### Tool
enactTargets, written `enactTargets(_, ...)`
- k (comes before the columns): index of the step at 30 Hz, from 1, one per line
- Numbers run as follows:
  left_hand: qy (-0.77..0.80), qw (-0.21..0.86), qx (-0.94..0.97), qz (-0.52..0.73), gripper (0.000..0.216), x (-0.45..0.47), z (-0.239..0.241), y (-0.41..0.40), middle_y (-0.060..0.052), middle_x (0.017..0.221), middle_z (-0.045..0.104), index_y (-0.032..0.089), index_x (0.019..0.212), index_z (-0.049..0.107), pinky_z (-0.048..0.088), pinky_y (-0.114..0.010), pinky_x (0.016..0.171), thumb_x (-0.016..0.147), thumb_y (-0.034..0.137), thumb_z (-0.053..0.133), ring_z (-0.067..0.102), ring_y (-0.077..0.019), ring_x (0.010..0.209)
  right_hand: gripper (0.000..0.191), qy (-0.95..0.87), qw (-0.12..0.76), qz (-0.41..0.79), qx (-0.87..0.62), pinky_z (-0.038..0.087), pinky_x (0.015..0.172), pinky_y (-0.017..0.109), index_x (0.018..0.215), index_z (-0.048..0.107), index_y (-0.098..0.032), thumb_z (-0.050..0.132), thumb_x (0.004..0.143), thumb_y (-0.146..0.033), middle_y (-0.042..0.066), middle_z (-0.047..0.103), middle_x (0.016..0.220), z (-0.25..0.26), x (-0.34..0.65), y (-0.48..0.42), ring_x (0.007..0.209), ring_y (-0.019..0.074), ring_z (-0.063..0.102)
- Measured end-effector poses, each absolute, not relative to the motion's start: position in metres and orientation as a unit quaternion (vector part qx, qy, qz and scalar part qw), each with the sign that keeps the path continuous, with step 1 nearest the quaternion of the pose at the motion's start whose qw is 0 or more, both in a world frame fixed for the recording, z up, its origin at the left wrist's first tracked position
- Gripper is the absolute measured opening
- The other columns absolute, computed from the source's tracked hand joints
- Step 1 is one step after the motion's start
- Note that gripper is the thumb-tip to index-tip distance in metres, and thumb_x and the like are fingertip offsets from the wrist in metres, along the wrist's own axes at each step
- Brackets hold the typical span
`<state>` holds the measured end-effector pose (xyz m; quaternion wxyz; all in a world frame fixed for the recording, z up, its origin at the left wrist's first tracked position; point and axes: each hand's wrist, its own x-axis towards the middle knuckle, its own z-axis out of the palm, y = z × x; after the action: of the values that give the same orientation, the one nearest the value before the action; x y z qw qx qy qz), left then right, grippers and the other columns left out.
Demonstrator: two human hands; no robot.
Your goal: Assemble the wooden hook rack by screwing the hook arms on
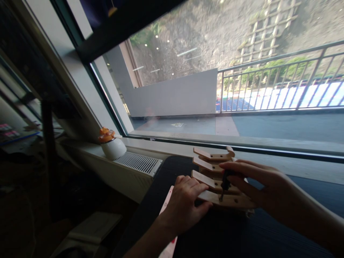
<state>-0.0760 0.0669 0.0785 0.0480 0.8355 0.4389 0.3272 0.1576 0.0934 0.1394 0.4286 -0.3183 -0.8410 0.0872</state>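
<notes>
A wooden assembly (211, 183) of several bent strips is set on the dark worktop (172, 172), near the window, directly in front of the person and within reach of both hands, presumably so that it can be braced from one side and worked from above. The left end of the nearest strip (228, 200) is gripped between the bent fingers and thumb of the left hand (186, 199), probably to keep the piece from turning or sliding; how far the fingertips are tucked beneath it cannot be told. A dark-handled screwdriver (226, 181) is gripped in the closed fingers of the right hand (255, 177), apparently so that it can be twisted while pressure is directed downward. Its tip is lowered to a hole or fastener in the nearest strip; which of the two cannot be made out. The screwdriver's long axis is held close to upright, with the handle leaned slightly to the right and the tip pointed down at the wood. The strips are ranked one behind another towards the window, each with its long axis laid roughly from left to right; their left ends are angled upward, and the farthest strip's right end (230, 152) is curled up into a hook.
</notes>
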Motion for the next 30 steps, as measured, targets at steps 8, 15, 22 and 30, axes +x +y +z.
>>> enactTargets(8, 0.443, 0.074, 0.834, 0.320, 0.034, -0.076, 0.079, 0.069, -0.003, 0.106, 0.076, 0.022, 0.108, 0.072, 0.042, -0.043, 0.094, 0.076, 0.022, 0.084, 0.068, -0.0240, 0.101, 0.017, -0.821, 0.464, 0.090, -0.320, 0.061, 0.065, 0.025, 0.105, 0.075, -0.025, 0.069, 0.090, -0.032, 0.005, 0.080, 0.099, 0.135, 0.151, 0.095, 0.076, 0.0188, 0.076)
enactTargets(15, 0.439, 0.071, 0.834, 0.326, 0.030, -0.077, 0.078, 0.069, -0.003, 0.104, 0.076, 0.022, 0.106, 0.072, 0.043, -0.042, 0.093, 0.077, 0.023, 0.083, 0.068, -0.0236, 0.099, 0.023, -0.830, 0.448, 0.082, -0.322, 0.062, 0.081, 0.030, 0.112, 0.074, -0.027, 0.061, 0.093, -0.029, 0.007, 0.078, 0.116, 0.136, 0.151, 0.093, 0.103, 0.0253, 0.075)
enactTargets(22, 0.441, 0.070, 0.833, 0.327, 0.033, -0.077, 0.078, 0.069, -0.003, 0.102, 0.076, 0.022, 0.108, 0.072, 0.043, -0.043, 0.095, 0.077, 0.023, 0.083, 0.068, -0.0235, 0.098, 0.026, -0.831, 0.444, 0.092, -0.323, 0.062, 0.079, 0.032, 0.116, 0.073, -0.029, 0.061, 0.093, -0.029, 0.007, 0.077, 0.117, 0.134, 0.154, 0.096, 0.099, 0.0256, 0.075)
enactTargets(30, 0.442, 0.059, 0.833, 0.327, 0.032, -0.077, 0.078, 0.069, -0.004, 0.099, 0.075, 0.019, 0.104, 0.072, 0.044, -0.044, 0.091, 0.075, 0.021, 0.084, 0.067, -0.0250, 0.095, 0.013, -0.815, 0.469, 0.058, -0.335, 0.054, 0.053, 0.025, 0.095, 0.070, -0.023, 0.065, 0.091, -0.034, 0.001, 0.073, 0.074, 0.138, 0.146, 0.091, 0.057, 0.0151, 0.067)
